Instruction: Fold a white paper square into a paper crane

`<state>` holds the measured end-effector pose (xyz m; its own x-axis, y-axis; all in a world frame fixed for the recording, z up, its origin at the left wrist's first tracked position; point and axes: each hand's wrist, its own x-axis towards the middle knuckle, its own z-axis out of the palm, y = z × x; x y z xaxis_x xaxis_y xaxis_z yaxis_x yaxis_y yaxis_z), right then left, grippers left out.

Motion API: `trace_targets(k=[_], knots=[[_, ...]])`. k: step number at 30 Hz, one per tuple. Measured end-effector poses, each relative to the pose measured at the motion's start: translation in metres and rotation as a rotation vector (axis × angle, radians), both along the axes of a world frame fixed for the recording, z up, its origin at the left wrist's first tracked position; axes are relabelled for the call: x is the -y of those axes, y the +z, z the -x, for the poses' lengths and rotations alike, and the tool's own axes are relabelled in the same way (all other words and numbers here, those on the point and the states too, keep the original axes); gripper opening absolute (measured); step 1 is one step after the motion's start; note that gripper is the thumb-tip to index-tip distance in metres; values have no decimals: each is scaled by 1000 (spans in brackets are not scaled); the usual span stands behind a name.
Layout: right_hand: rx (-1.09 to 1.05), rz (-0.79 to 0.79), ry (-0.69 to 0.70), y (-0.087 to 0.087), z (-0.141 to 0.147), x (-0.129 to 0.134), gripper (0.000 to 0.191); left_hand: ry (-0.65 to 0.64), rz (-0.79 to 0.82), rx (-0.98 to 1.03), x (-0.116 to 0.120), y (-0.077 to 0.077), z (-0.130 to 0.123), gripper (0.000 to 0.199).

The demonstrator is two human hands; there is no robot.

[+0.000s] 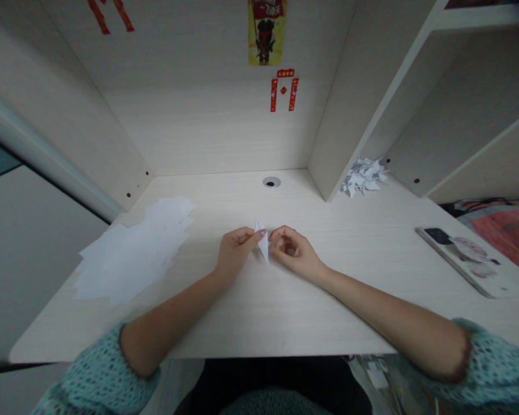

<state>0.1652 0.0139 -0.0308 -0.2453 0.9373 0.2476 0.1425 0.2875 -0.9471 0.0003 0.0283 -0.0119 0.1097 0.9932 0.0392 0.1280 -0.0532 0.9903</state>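
Observation:
A small folded white paper (263,242) stands out above the middle of the desk, pointed at its top and bottom. My left hand (239,249) pinches it from the left, with the thumb across its face. On the right side, my right hand (294,252) is curled with thumb and index finger close together at the paper's right edge; whether its fingertips grip the paper is too small to tell.
Many overlapping white paper sheets (134,251) spread over the desk's left side. A heap of folded white paper pieces (364,176) lies beyond the upright divider (350,115). A phone (471,259) rests at the right. The desk's front edge (285,353) is near my body.

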Motion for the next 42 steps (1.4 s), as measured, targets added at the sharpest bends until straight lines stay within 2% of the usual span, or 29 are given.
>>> trace_targets(k=[5, 7, 16, 28, 35, 38, 42], knots=[[78, -318, -8, 6, -3, 0, 17, -22, -10, -45, 1, -4, 0, 37], [136, -379, 15, 6, -5, -1, 14, -19, -6, -85, 1, -2, 0, 38], [124, -379, -24, 4, -7, -1, 14, -79, 9, -54, -1, 1, 0, 44], [97, -361, -122, 6, -6, -4, 9, -133, 72, 16, 1, 2, -3, 36], [273, -556, -2, 10, -11, -1, 14, -138, 169, 102, 2, -1, -4, 32], [378, -669, -25, 10, -16, -3, 21, -134, 187, 106, 2, -3, -4, 33], [544, -846, -54, 9, -23, -7, 21, -143, 163, 25, 2, -4, -3, 35]])
